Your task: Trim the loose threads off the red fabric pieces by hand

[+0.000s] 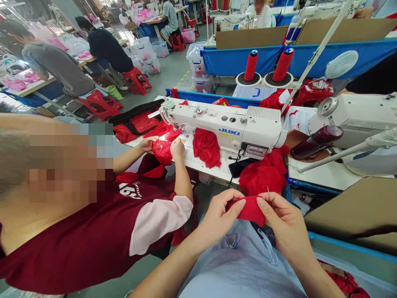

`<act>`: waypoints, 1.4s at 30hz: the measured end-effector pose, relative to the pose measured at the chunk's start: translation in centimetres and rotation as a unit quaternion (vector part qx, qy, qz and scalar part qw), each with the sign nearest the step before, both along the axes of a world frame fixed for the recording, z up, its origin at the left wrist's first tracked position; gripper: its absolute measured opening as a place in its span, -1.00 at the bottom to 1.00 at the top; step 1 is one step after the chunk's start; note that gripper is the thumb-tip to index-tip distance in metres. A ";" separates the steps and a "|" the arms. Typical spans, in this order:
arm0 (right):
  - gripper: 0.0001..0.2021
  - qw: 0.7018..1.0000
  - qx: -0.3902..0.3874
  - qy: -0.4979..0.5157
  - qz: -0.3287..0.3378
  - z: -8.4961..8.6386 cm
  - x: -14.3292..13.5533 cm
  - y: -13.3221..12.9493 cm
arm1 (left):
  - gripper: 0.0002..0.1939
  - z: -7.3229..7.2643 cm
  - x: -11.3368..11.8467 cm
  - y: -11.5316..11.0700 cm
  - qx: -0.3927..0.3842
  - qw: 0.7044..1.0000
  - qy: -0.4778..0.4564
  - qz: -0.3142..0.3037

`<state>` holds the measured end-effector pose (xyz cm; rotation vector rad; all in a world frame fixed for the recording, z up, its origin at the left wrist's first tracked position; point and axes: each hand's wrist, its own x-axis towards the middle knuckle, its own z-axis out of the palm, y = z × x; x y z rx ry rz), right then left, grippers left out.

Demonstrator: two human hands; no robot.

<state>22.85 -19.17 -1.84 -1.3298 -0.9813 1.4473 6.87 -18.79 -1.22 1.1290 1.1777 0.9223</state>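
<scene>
Just above my lap, a small piece of red cloth (250, 209) is stretched between my two hands. My left hand (222, 212) pinches its left side between thumb and fingers. The right side is gripped by my right hand (283, 221), thumb on top. A thin pointed metal tool (269, 194) sticks up between the right fingers; its lower part is hidden, so I cannot tell its kind. Behind my hands, a heap of red cloth (263, 176) hangs over the edge of the sewing table.
A co-worker in a dark red shirt (93, 240) sits close at left, handling red fabric (163, 149) beside a white sewing machine (217, 120). Red thread cones (283, 66) stand behind it. A dark bottle (316, 142) lies at right, above a cardboard panel (356, 211).
</scene>
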 end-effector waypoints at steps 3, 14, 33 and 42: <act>-0.69 1.000 -0.001 -0.011 0.006 -0.3 0.0 -0.1 | -0.79 0.1 0.6 -0.1 -0.012 1.000 0.000 0.022; -0.63 0.793 0.375 -0.473 0.088 0.6 2.2 -1.1 | -0.66 -0.4 0.7 0.5 -0.202 0.960 -0.182 0.064; -0.57 0.747 0.389 -0.527 0.114 0.8 2.0 -1.1 | -0.75 -0.4 0.7 0.6 -0.126 0.982 -0.128 0.060; -0.60 0.877 0.340 -0.317 0.124 0.0 1.9 -0.9 | -0.73 -0.4 0.7 0.7 -0.176 0.966 -0.180 0.056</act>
